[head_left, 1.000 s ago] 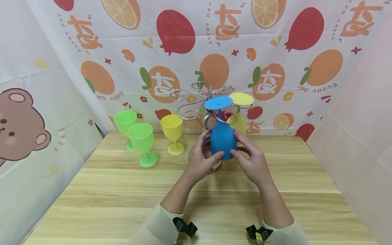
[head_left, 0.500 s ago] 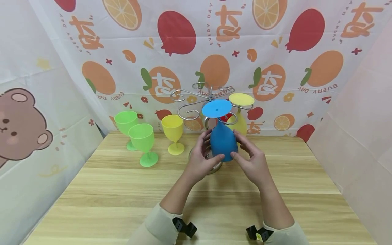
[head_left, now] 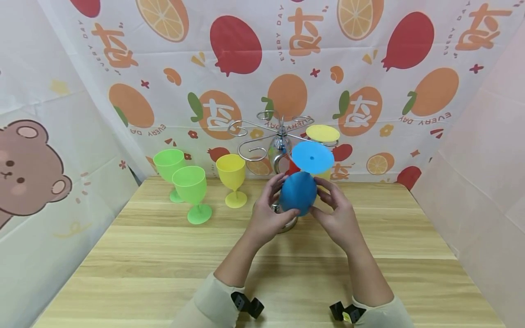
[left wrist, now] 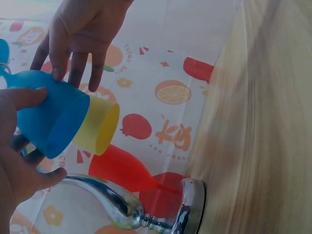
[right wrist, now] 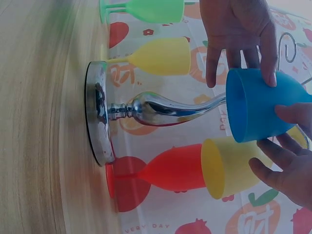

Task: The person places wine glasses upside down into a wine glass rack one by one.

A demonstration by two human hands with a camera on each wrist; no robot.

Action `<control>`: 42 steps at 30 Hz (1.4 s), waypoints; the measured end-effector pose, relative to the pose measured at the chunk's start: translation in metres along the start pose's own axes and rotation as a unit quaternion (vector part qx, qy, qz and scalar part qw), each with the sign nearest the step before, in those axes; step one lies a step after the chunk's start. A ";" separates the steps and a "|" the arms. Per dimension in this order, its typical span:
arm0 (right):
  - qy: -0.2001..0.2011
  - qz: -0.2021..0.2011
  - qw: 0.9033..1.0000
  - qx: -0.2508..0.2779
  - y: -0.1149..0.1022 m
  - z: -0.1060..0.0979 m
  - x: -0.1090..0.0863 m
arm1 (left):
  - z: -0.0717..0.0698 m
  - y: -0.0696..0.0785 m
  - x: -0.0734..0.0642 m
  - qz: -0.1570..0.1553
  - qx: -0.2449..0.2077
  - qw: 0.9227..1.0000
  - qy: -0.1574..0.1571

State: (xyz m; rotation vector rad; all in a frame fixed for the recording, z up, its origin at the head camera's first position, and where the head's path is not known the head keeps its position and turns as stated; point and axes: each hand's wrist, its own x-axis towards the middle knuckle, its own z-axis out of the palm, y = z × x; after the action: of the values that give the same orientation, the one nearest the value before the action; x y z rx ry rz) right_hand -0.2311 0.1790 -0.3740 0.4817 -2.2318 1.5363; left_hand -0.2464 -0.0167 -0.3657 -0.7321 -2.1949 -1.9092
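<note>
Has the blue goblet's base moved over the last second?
Yes. In the head view, the blue goblet's base has moved right and downward in the picture, judged against the metal rack's hub.

Through my head view I see a white cloth (head_left: 254, 98) hung behind the desk (head_left: 164, 255), printed with oranges, orange slices, red fruits, small flowers and the repeated words "EVERY DAY"; faint horizontal creases cross it. To my left hangs a paler sheet (head_left: 37, 264) bearing a brown cartoon bear (head_left: 30, 168) and a faint yellow star (head_left: 59, 86). To my right, a plain, creased whitish panel (head_left: 488, 191) takes a slight pink tint. The desk has light wood grain running crosswise. The light is soft, and my wrist views look dimmer.
</note>
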 end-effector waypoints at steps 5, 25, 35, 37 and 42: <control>-0.007 0.013 1.000 0.009 0.001 0.000 -0.001 | -0.001 0.010 -0.003 -0.010 -0.001 1.000 0.006; -0.011 0.018 1.000 -0.015 -0.002 -0.001 0.000 | 0.000 0.009 -0.002 -0.021 0.002 1.000 0.009; -0.011 0.013 1.000 -0.013 0.000 -0.001 0.000 | 0.001 -0.022 0.005 -0.008 0.001 1.000 0.015; -0.010 0.014 1.000 -0.014 0.000 -0.001 0.001 | 0.001 -0.025 0.006 0.000 0.001 1.000 0.016; -0.010 0.014 1.000 -0.016 0.001 0.000 0.001 | 0.001 -0.026 0.006 0.006 0.010 1.000 0.021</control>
State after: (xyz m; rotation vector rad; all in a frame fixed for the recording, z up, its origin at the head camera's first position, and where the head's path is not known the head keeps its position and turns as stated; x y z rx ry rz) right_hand -0.2328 0.1792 -0.3743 0.4600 -2.2846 1.5124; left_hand -0.2630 -0.0162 -0.3870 -0.6941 -2.1775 -1.8762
